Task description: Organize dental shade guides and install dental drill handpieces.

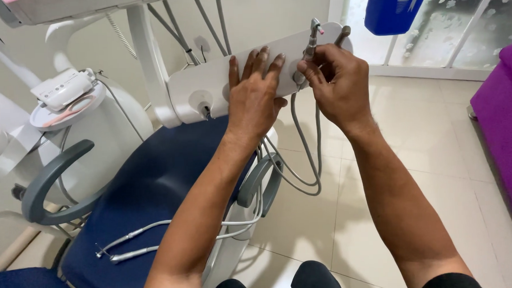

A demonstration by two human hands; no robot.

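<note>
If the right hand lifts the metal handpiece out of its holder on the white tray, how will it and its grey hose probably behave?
The handpiece looks like a stiff, slim metal rod, so it probably stays rigid in the right hand. Its smooth surface may be somewhat slippery. The grey hose hangs below in a loose loop, so it is likely floppy and would trail and tug lightly. The left hand lies flat on the white tray.

blue dental chair (pixel 149 182) — grey armrest (pixel 50 179), blue bin (pixel 393 7)

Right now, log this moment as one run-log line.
left hand: flat on white instrument tray | right hand: gripping dental handpiece in holder | hoses: hanging | blue chair: below
</note>
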